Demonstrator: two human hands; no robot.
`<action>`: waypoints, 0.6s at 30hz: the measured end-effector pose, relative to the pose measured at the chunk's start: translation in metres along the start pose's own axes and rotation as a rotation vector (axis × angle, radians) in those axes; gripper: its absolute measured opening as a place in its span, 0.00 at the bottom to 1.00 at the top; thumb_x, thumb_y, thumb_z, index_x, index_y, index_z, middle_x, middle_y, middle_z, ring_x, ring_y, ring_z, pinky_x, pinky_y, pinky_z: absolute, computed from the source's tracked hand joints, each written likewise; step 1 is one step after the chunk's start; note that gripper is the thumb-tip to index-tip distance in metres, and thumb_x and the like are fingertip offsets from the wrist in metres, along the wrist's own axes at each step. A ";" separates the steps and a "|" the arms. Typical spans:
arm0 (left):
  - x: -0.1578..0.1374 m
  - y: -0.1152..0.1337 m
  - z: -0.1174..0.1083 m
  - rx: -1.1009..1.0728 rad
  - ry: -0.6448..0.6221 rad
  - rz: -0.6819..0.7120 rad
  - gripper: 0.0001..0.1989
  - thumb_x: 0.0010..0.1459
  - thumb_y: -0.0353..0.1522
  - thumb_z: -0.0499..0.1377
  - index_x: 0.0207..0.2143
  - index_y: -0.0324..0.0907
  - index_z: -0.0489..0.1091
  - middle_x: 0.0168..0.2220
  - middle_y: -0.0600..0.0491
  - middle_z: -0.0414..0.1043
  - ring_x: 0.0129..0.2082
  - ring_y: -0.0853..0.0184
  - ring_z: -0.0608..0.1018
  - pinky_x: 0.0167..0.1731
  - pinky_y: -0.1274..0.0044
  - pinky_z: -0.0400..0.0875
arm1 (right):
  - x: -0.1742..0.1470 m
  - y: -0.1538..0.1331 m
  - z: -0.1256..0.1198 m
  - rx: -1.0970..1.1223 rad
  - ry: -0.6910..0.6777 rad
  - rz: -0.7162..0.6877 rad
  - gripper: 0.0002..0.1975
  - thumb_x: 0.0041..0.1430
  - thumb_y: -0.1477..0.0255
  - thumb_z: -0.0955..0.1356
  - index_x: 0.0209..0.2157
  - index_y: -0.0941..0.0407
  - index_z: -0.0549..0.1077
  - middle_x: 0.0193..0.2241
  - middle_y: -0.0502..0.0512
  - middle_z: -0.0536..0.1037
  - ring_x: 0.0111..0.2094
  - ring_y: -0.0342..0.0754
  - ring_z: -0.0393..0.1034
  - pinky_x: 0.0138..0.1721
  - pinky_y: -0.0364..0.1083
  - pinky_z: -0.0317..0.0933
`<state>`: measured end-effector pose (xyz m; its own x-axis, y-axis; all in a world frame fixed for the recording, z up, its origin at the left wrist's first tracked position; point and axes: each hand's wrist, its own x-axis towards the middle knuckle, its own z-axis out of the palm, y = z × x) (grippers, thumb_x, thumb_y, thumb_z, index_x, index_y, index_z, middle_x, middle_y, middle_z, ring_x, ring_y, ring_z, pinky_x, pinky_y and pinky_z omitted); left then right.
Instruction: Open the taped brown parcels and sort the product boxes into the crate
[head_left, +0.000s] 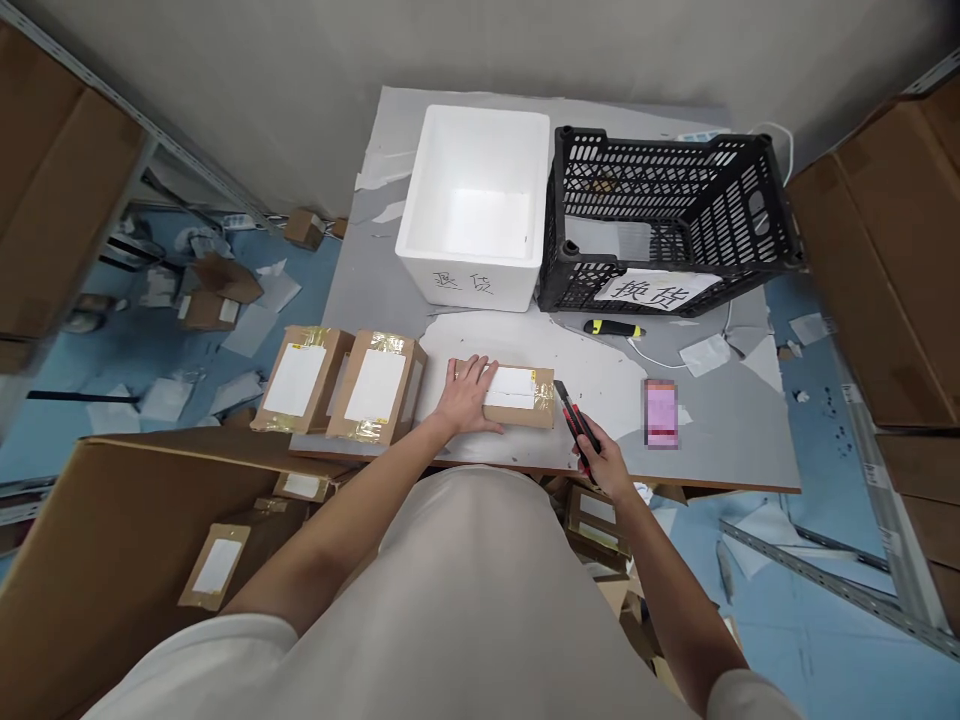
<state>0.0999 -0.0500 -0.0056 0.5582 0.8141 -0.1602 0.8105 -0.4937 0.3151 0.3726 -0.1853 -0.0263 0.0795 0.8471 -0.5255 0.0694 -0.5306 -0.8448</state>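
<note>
parcel (517, 396): matt cardboard, glossy tape | box (475, 205): white foam | crate (664, 215): black plastic | table (720, 420): matt grey

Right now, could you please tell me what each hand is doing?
Left hand: open, flat on the small cardboard parcel.
Right hand: closed, holding the utility knife.

A grey table (720, 420) carries everything. At its back edge stand a white foam box (477, 205) and, just right of it, a black plastic crate (667, 215). Before the crate lies a yellow utility knife (613, 328). Along the front edge sit three cardboard parcels: two (300, 380) (375, 388) at the left corner, one (517, 395) mid-edge. A phone (661, 413) lies toward the right.
</note>
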 end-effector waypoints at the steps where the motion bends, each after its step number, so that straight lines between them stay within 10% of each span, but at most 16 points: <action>1: 0.000 0.000 0.000 0.000 0.004 0.000 0.61 0.32 0.55 0.66 0.64 0.38 0.47 0.63 0.34 0.50 0.63 0.42 0.52 0.60 0.51 0.32 | 0.001 0.000 0.000 0.010 -0.003 0.009 0.41 0.52 0.49 0.65 0.63 0.52 0.54 0.24 0.45 0.68 0.15 0.38 0.60 0.14 0.40 0.58; 18: -0.001 0.000 0.005 -0.030 0.054 -0.027 0.58 0.31 0.51 0.67 0.63 0.39 0.51 0.62 0.37 0.53 0.61 0.43 0.55 0.61 0.53 0.33 | -0.007 -0.015 -0.040 -0.274 -0.157 0.054 0.35 0.55 0.55 0.66 0.62 0.51 0.60 0.16 0.44 0.64 0.11 0.40 0.56 0.12 0.43 0.57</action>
<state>0.0997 -0.0525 -0.0106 0.5255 0.8425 -0.1188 0.8190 -0.4630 0.3390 0.4104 -0.1842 -0.0063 -0.0629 0.8004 -0.5961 0.3365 -0.5453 -0.7677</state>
